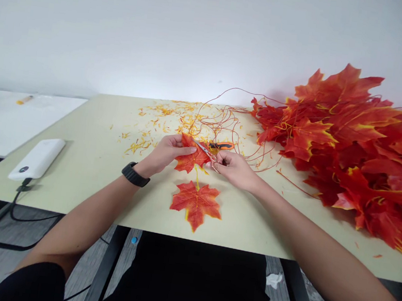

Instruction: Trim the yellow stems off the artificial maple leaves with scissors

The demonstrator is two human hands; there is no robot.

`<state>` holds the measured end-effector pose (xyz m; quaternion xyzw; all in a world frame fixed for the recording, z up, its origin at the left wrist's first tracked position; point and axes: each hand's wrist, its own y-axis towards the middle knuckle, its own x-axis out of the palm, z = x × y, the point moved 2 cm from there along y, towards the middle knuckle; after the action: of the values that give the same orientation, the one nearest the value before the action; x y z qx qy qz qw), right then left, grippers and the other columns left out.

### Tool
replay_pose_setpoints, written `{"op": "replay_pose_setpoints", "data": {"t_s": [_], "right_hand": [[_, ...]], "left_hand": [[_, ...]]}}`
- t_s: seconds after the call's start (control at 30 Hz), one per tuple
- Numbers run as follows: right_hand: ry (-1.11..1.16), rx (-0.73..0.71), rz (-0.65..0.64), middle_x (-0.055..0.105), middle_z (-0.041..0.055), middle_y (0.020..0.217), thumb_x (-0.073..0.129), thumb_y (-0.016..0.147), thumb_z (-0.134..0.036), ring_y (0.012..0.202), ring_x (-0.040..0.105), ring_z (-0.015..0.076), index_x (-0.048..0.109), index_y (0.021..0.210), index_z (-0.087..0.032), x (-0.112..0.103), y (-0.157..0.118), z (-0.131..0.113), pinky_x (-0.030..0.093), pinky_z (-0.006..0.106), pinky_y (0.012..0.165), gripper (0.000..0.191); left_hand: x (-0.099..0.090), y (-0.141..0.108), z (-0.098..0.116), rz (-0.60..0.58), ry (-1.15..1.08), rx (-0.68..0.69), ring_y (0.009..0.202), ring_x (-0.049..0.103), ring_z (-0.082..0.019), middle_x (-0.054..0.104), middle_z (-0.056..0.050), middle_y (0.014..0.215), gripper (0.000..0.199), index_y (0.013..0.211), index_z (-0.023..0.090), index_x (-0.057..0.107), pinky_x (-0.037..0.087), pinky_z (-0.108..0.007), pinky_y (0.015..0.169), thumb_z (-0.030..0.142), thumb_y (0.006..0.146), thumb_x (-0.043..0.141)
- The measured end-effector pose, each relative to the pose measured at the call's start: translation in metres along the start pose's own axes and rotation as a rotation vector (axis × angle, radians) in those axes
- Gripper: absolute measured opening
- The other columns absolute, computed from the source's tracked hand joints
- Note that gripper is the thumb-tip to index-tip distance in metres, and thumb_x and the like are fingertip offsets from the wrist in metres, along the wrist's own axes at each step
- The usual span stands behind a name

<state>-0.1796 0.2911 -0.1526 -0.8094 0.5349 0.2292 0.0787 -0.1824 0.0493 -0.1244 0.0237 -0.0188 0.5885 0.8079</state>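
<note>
The left hand (165, 155) pinches a red leaf (193, 155) above the table, and the right hand (233, 169) holds a slim metal tool (204, 150) in a narrow grip against it. A slip could tear the leaf, and loose wires (223, 119) just beyond could snag. Open room lies left, before the power bank (36, 159); the near edge (50, 209) runs close.

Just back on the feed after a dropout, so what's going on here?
A person's left hand grips a red-orange artificial maple leaf, while the right hand holds a thin metal tool, scissors or tweezers, against it. Another leaf lies on the table just below. Thin orange wires and yellow scraps lie beyond, and a large heap of leaves sits to the right.
</note>
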Motion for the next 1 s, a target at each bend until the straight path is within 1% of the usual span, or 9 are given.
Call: {"op": "replay_pose_setpoints", "data": {"t_s": [0.13, 0.27, 0.37, 0.5, 0.6, 0.7, 0.83, 1.0], "right_hand": [[-0.007, -0.025, 0.007, 0.043, -0.0015, 0.070, 0.072, 0.091, -0.060, 0.068, 0.038, 0.0144, 0.038, 0.072, -0.023, 0.0017, -0.0003, 0.0022, 0.027, 0.030, 0.064, 0.054], [-0.030, -0.042, 0.017, 0.043, -0.0016, 0.070, 0.072, 0.092, -0.058, 0.069, 0.039, 0.0141, 0.039, 0.072, -0.022, 0.0022, 0.0003, 0.0051, 0.027, 0.029, 0.063, 0.053], [-0.037, -0.051, 0.033, 0.045, -0.0013, 0.070, 0.073, 0.091, -0.054, 0.070, 0.041, 0.0143, 0.038, 0.071, -0.022, 0.0020, 0.0001, 0.0042, 0.028, 0.029, 0.064, 0.051], [-0.031, -0.059, 0.056, 0.043, -0.0017, 0.069, 0.073, 0.090, -0.051, 0.067, 0.039, 0.0139, 0.038, 0.070, -0.022, 0.0020, -0.0007, 0.0006, 0.027, 0.029, 0.062, 0.049], [-0.032, -0.063, 0.061, 0.043, -0.0015, 0.068, 0.074, 0.089, -0.051, 0.066, 0.039, 0.0140, 0.039, 0.069, -0.023, 0.0023, -0.0006, -0.0001, 0.028, 0.029, 0.061, 0.049], [-0.028, -0.055, 0.062, 0.046, -0.0006, 0.067, 0.076, 0.088, -0.051, 0.067, 0.044, 0.0155, 0.041, 0.067, -0.022, 0.0024, 0.0000, 0.0013, 0.032, 0.029, 0.062, 0.050], [0.010, -0.042, 0.071, 0.050, 0.0009, 0.067, 0.080, 0.085, -0.050, 0.074, 0.056, 0.0194, 0.043, 0.067, -0.022, 0.0020, -0.0002, 0.0027, 0.039, 0.030, 0.065, 0.050], [0.070, -0.011, 0.075, 0.052, 0.0005, 0.066, 0.085, 0.081, -0.050, 0.078, 0.062, 0.0208, 0.044, 0.066, -0.023, 0.0018, -0.0011, 0.0017, 0.042, 0.029, 0.065, 0.051]], "left_hand": [[0.0021, -0.0007, 0.0016, 0.000, -0.005, -0.005, 0.074, 0.074, -0.014, 0.081, -0.009, 0.091, 0.043, 0.091, 0.013, 0.078, 0.062, -0.027, 0.071, 0.042, 0.070, 0.101], [0.0038, -0.0003, 0.0017, 0.016, -0.001, 0.013, 0.074, 0.074, -0.014, 0.081, -0.008, 0.090, 0.047, 0.089, 0.012, 0.075, 0.062, -0.027, 0.071, 0.044, 0.067, 0.102], [0.0043, 0.0000, 0.0003, 0.026, 0.004, 0.043, 0.073, 0.074, -0.013, 0.080, -0.007, 0.087, 0.050, 0.089, 0.012, 0.073, 0.062, -0.025, 0.070, 0.048, 0.068, 0.101], [0.0042, 0.0002, -0.0024, 0.024, 0.007, 0.066, 0.069, 0.072, -0.012, 0.079, -0.006, 0.085, 0.050, 0.089, 0.012, 0.073, 0.059, -0.023, 0.065, 0.052, 0.072, 0.099], [0.0047, 0.0001, -0.0028, 0.019, 0.009, 0.076, 0.070, 0.072, -0.012, 0.079, -0.007, 0.086, 0.049, 0.089, 0.012, 0.074, 0.060, -0.024, 0.066, 0.052, 0.073, 0.098], [0.0061, -0.0002, -0.0016, 0.004, 0.011, 0.078, 0.071, 0.071, -0.012, 0.080, -0.007, 0.087, 0.047, 0.090, 0.012, 0.076, 0.060, -0.024, 0.067, 0.051, 0.074, 0.098], [0.0074, -0.0003, -0.0002, -0.001, 0.008, 0.078, 0.067, 0.069, -0.011, 0.079, -0.006, 0.084, 0.046, 0.087, 0.013, 0.076, 0.058, -0.023, 0.064, 0.052, 0.073, 0.098], [0.0071, -0.0006, 0.0001, -0.005, 0.013, 0.080, 0.066, 0.067, -0.011, 0.078, -0.007, 0.084, 0.046, 0.087, 0.012, 0.076, 0.056, -0.024, 0.063, 0.052, 0.075, 0.097]]}}
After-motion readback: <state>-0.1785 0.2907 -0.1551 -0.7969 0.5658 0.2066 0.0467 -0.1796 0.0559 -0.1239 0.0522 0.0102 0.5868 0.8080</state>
